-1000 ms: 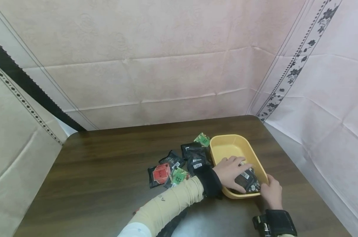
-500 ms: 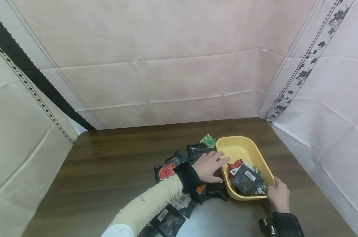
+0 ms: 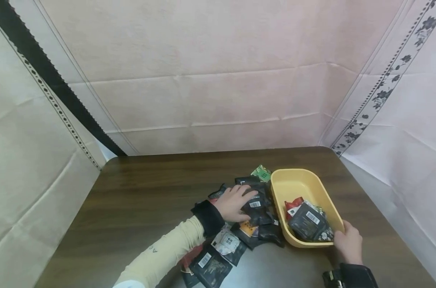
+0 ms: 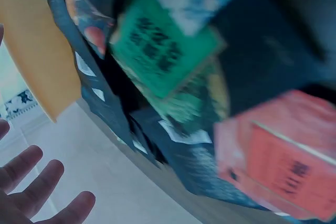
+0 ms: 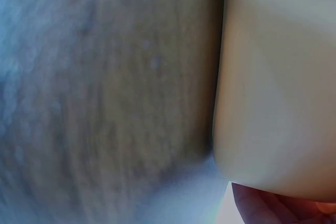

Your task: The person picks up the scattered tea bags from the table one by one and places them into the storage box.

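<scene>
Over a pile of small black sealed packets (image 3: 254,204) in the head view, my left hand (image 3: 233,203) is spread and holds nothing. Its separated fingers (image 4: 43,184) show at the lower left of the left wrist view, apart from a packet with a green label (image 4: 163,45) and one with a red label (image 4: 286,161). My right hand (image 3: 348,243) grips the near right corner of a yellow plastic bin (image 3: 289,173). In the right wrist view the bin's wall (image 5: 278,87) partly hides the fingers (image 5: 262,205). Inside the bin lie a black packet (image 3: 309,222) and a red one (image 3: 292,205).
More packets spread toward the near side, among them a black one with a white label (image 3: 211,267) and one with an orange label (image 3: 248,229). A green packet (image 3: 262,173) lies beyond the pile. The dark wooden table (image 3: 160,188) ends at hanging white cloth (image 3: 218,100).
My left hand has let go of the black packet inside the bin and moved left, out over the pile. My right hand has kept its grip on the corner. The view has shifted slightly.
</scene>
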The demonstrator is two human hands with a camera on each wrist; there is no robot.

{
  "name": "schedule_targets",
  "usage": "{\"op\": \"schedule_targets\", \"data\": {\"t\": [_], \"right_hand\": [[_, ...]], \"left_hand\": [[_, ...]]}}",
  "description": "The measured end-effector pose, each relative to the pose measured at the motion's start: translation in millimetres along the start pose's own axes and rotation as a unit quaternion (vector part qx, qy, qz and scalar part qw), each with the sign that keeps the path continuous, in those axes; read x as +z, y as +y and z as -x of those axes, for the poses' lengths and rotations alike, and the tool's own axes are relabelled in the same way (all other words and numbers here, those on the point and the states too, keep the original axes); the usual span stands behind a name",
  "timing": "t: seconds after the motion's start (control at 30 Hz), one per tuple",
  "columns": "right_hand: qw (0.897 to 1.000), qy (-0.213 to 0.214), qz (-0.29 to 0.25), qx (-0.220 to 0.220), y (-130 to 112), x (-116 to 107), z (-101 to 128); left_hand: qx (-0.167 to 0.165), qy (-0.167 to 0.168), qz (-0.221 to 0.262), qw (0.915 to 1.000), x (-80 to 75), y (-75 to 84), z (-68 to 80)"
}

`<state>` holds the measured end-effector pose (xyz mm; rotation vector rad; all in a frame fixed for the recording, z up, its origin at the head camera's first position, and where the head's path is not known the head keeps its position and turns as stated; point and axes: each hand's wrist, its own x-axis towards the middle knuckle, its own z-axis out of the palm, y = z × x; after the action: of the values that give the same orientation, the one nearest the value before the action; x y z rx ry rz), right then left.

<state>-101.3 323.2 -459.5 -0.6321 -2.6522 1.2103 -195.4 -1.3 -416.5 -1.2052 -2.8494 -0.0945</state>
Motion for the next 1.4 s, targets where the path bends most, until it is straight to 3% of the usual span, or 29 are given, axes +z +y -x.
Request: {"op": "schedule_targets", "data": {"t": [0.37,0.6,0.77,1.1,1.4], "right_hand": [[1.000,-0.006,-0.001,0.006,-2.4,-3.1,0.0],[1.000,-0.011,0.000,0.012,-1.5,-3.2,0.1],[1.000,-0.012,0.003,0.011,-1.7,-2.6,-1.0],[1.000,-0.016,-0.001,0.013,-1.3,-1.2,-0.9],[1.000,-0.013,0.001,0.016,-1.3,-2.3,-2.4]], "left_hand": [[-0.052,0.017,0.028,0.9981,6.3,-35.2,36.1],[-0.111,-0.024,0.053,0.9921,13.5,-50.2,59.2],[-0.132,-0.055,0.050,0.9885,20.7,-57.4,69.4],[-0.149,-0.116,0.059,0.9802,26.8,-60.5,66.0],[-0.159,-0.120,0.034,0.9794,32.2,-63.9,56.0]]}}
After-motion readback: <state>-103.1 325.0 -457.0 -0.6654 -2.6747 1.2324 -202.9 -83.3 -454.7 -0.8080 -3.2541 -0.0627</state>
